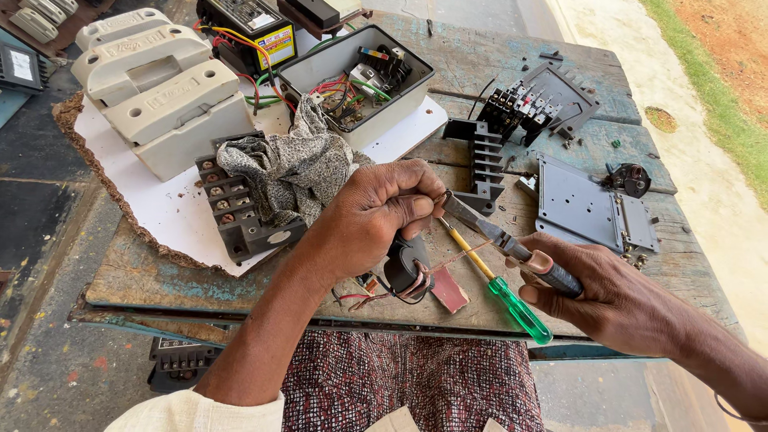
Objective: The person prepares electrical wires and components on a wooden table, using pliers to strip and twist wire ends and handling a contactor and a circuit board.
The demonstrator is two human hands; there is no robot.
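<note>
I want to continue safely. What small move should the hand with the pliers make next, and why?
Probably close the pliers gently on the copper wire end: their tips already meet it beside the left hand, which grips the black coil. The right hand holds the handles, so only a light squeeze seems needed.

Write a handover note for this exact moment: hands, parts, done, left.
Left hand: shut on a small black coil with copper wires, held above the bench edge.
Right hand: shut on pliers, tips at the wire by the left fingers.
Green screwdriver lies on the bench under the pliers.
Open grey box, cloth, black terminal block, grey plate behind.
Done: coil is out and loose.
Left: wire work at the coil appears unfinished; parts lie apart.
</note>
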